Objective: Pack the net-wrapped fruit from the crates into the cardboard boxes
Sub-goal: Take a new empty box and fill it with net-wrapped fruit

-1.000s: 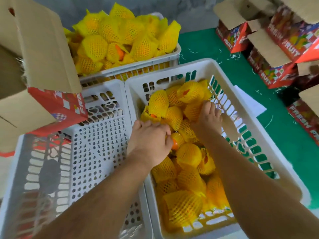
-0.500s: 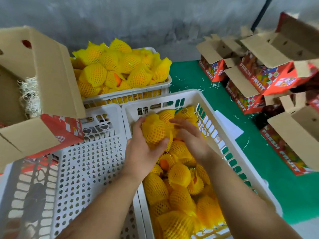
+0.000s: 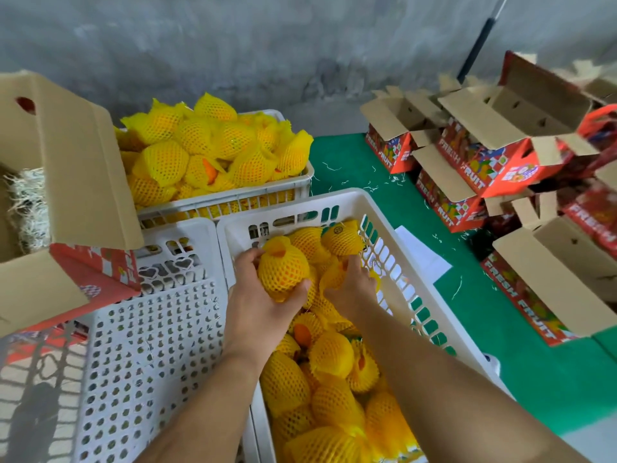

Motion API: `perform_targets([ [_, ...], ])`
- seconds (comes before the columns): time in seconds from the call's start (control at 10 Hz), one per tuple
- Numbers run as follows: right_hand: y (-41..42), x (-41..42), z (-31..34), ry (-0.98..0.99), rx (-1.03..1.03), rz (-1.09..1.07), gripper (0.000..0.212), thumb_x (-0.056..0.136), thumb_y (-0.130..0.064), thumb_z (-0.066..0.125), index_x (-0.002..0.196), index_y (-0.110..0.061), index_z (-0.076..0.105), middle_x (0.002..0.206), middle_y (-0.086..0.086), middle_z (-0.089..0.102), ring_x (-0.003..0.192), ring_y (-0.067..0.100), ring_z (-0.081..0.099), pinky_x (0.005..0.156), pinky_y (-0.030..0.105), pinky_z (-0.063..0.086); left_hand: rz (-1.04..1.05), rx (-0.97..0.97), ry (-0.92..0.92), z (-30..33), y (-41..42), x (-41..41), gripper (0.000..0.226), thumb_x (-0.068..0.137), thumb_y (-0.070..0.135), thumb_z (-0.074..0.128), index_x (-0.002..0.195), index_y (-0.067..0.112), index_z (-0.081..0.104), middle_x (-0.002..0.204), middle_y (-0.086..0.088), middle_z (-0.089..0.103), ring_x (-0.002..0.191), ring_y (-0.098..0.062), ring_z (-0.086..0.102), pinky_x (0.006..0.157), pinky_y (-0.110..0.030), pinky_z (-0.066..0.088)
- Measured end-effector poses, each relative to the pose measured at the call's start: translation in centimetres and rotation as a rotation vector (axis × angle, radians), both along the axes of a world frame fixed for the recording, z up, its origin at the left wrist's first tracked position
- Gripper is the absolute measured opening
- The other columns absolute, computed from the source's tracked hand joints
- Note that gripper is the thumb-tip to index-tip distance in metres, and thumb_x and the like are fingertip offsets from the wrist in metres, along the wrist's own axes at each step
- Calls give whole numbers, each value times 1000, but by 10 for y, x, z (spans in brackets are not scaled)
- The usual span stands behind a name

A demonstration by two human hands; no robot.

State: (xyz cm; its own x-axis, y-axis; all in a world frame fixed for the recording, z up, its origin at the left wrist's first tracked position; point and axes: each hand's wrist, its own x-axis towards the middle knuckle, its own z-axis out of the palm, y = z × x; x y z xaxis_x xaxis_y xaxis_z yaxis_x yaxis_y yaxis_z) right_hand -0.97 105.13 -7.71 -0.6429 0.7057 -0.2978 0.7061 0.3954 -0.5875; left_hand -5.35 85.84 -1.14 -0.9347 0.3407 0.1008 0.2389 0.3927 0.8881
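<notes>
Head view: each net-wrapped fruit looks light, round and firm under a soft, springy foam sleeve that should give grip yet bruise if squeezed; cupping it around the middle seems best. Left hand [image 3: 263, 305] curls round one wrapped fruit [image 3: 283, 269], lifted just above the pile in the white crate [image 3: 394, 259]. Right hand [image 3: 350, 289] closes on another wrapped fruit [image 3: 334, 277] still lying in that pile. Open cardboard box [image 3: 66, 182] waits at left.
</notes>
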Motion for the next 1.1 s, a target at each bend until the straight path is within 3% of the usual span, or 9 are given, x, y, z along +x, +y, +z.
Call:
perform_targets([
  [0.1, -10, 17, 16, 162, -51, -66, 81, 76, -30, 77, 141, -34, 30, 133, -4, 47, 118, 28, 48, 80, 45, 52, -4, 42, -11, 6, -2, 1, 76, 65, 82, 72, 125, 58, 32, 110, 24, 59, 93, -2, 66, 72, -24, 55],
  [0.2, -31, 32, 51, 447, -251, -8, 79, 75, -26, 80, 130, -51, 29, 115, -12, 48, 74, 9, 61, 51, 33, 57, -42, 190, -120, 19, -11, 5, 65, 66, 78, 76, 119, 65, 40, 110, 26, 63, 97, 0, 67, 80, -27, 57],
  [0.3, -57, 45, 88, 614, -434, 174, 78, 73, -28, 82, 128, -55, 34, 123, -6, 51, 62, 7, 60, 51, 28, 53, -124, 392, -344, 38, -31, 8, 58, 68, 68, 85, 119, 59, 59, 119, 18, 70, 109, -8, 70, 94, -45, 60],
  [0.4, -85, 49, 118, 739, -620, 163, 84, 76, -22, 89, 137, -48, 37, 128, -2, 56, 81, 14, 73, 65, 32, 60, -100, 486, -419, 64, -61, 12, 57, 64, 76, 83, 115, 65, 61, 120, 20, 72, 112, -5, 69, 86, -29, 61],
  [0.5, -129, 46, 151, 873, -881, -5, 73, 79, -17, 85, 139, -34, 47, 125, 0, 61, 93, 8, 75, 69, 29, 61, -18, 520, -449, 90, -95, 16, 92, 57, 84, 81, 139, 57, 50, 140, 20, 62, 129, -6, 60, 107, -39, 50],
  [0.6, -178, 41, 180, 980, -1140, 30, 56, 82, -19, 76, 134, -8, 58, 123, 22, 70, 109, 35, 71, 81, 39, 61, -45, 676, -452, 117, -129, 27, 82, 68, 66, 86, 141, 48, 52, 137, 5, 67, 125, -22, 66, 103, -50, 54],
  [0.7, -228, 38, 204, 995, -1238, 112, 43, 92, -20, 69, 130, -2, 60, 124, 27, 68, 112, 40, 67, 91, 51, 57, -34, 730, -386, 148, -175, 41, 60, 76, 53, 84, 130, 48, 59, 130, 3, 71, 116, -21, 71, 87, -40, 61],
  [1.0, -387, 36, 209, 956, -948, 181, 32, 80, -29, 76, 111, -29, 74, 106, 12, 77, 98, 32, 74, 84, 55, 61, 91, 769, -405, 133, -349, 59, 51, 67, 38, 80, 117, 38, 70, 113, -8, 77, 98, -28, 77, 68, -36, 63],
  [1.1, -459, 32, 200, 936, -914, 183, 40, 71, -36, 78, 110, -28, 74, 100, 13, 77, 90, 30, 73, 80, 51, 60, 128, 710, -307, 125, -421, 50, 53, 68, 49, 79, 119, 40, 68, 116, -4, 75, 104, -27, 74, 84, -53, 62],
])
